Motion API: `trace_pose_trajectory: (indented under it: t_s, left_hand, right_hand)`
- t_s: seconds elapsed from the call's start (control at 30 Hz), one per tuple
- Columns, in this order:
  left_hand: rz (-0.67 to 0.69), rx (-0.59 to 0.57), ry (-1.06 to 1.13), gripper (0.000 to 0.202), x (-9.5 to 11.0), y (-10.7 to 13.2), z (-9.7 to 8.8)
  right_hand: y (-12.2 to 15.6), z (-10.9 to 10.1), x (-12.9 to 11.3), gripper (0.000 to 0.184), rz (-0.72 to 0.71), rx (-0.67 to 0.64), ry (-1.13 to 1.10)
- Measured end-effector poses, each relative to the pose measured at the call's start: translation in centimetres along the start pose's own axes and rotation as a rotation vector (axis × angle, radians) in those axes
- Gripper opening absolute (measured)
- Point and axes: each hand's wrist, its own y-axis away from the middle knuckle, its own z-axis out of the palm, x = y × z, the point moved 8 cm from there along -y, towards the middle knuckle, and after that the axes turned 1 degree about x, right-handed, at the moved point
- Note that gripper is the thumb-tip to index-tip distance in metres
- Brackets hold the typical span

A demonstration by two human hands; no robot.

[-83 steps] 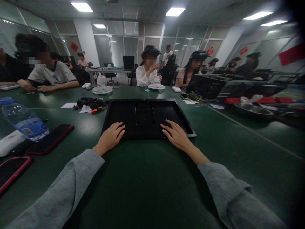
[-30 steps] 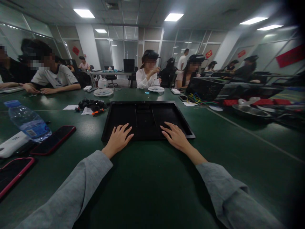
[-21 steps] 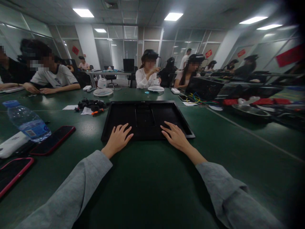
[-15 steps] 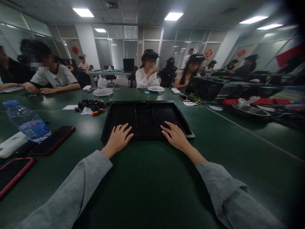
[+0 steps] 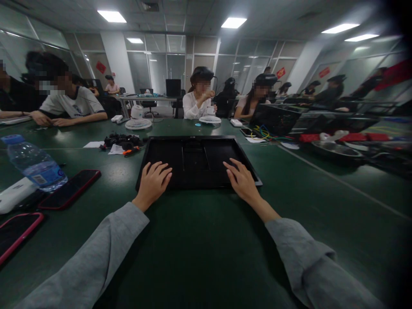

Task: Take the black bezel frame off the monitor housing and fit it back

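A shallow black rectangular casing point(image 5: 195, 177) with a raised rim, resembling a monitor shell, lies on the green table in front of me. Its middle has a recessed panel. Over its near left part is my left hand point(image 5: 153, 182), palm down, with the fingers extended and somewhat apart. My right hand point(image 5: 242, 180) is over the near right part in the same way, fingers spread. Nothing is held in either hand. Whether the fingertips touch the casing I cannot tell.
On the left are a water bottle point(image 5: 35, 165), a phone point(image 5: 71, 189) and another red-edged phone point(image 5: 19, 236). Black gear point(image 5: 122, 141) lies beyond the casing's left corner. A pan point(image 5: 337, 152) stands to the right. Several people sit across the table, near white fans point(image 5: 138, 124).
My left hand has shifted left and slightly forward over the casing. My right hand has moved a little to the right. The casing stays in place.
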Motion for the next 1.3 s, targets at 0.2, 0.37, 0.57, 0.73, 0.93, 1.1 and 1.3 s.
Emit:
trace_pose_trajectory:
  t_s: [0.2, 0.37, 0.57, 0.73, 0.93, 1.1, 1.3]
  left_hand:
    - [-0.495, 0.218, 0.081, 0.045, -10.6, 1.6, -1.0]
    - [-0.850, 0.105, 0.361, 0.048, -15.9, 3.5, 2.4]
    - [-0.870, 0.176, 0.413, 0.039, -16.7, 4.0, 3.0]
    - [-0.912, 0.297, 0.487, 0.041, -18.0, 4.7, 3.4]
    - [-0.911, 0.319, 0.519, 0.039, -18.3, 5.0, 3.7]
    - [-0.925, 0.377, 0.571, 0.034, -18.6, 5.3, 3.7]
    - [-0.927, 0.395, 0.582, 0.026, -18.4, 5.4, 3.4]
  right_hand:
    - [1.5, -2.6, 9.3, 0.050, 0.368, 0.356, -0.054]
    - [3.6, 1.7, 16.2, 0.055, 0.725, 0.199, -0.376]
    - [4.8, 2.1, 15.2, 0.047, 0.736, 0.128, -0.376]
    - [4.6, 2.9, 12.2, 0.056, 0.752, -0.012, -0.579]
    - [2.3, 4.2, 10.4, 0.080, 0.831, 0.034, -0.812]
    - [2.3, 3.4, 11.1, 0.071, 0.829, 0.156, -0.785]
    - [3.8, 1.0, 14.5, 0.067, 0.865, 0.325, -0.744]
